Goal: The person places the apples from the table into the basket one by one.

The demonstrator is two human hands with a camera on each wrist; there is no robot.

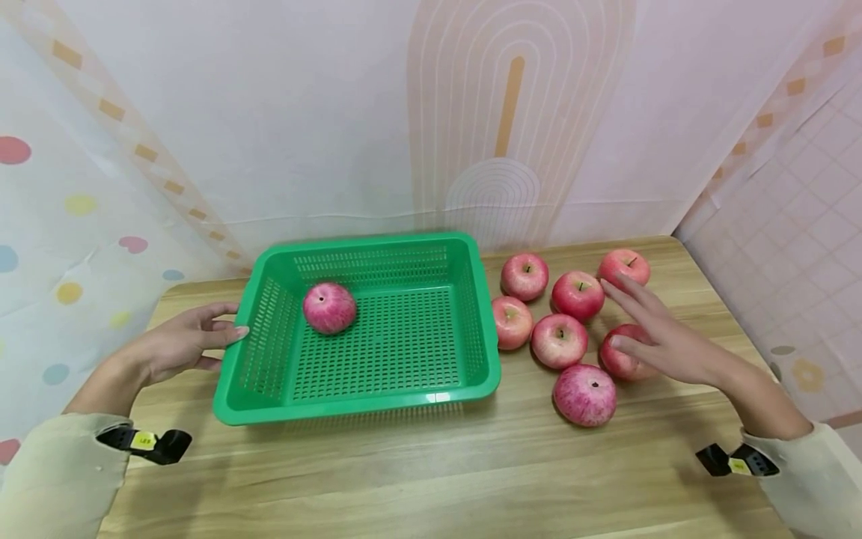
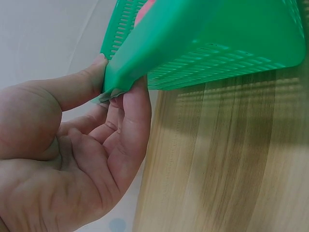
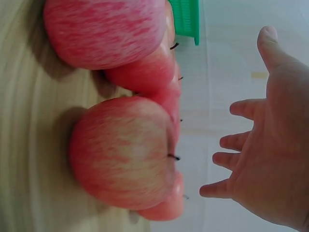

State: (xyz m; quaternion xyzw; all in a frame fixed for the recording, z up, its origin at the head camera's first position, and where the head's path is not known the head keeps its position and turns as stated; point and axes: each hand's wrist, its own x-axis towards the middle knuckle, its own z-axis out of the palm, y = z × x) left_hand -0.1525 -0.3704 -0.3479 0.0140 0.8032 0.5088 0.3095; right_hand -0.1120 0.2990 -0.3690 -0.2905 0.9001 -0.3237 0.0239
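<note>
A green plastic basket (image 1: 373, 410) stands on the wooden table with one red apple (image 1: 329, 308) inside, towards its left end. My left hand (image 1: 185, 340) grips the basket's left rim; in the left wrist view the thumb lies over the rim and the fingers curl beneath it. To the right of the basket, several red apples sit close together, among them a darker streaked apple (image 1: 584, 395) at the front. Fingers spread, my right hand (image 1: 667, 333) hovers over an apple (image 1: 625, 361) at the group's right. The right wrist view shows a gap between the palm and that apple (image 3: 123, 152).
The wooden tabletop (image 1: 404, 479) stretches in front of the basket and apples. Behind the table hangs a pale patterned cloth (image 1: 323, 120), with similar cloth on both sides. The back right apple (image 1: 622, 266) lies near the table's rear edge.
</note>
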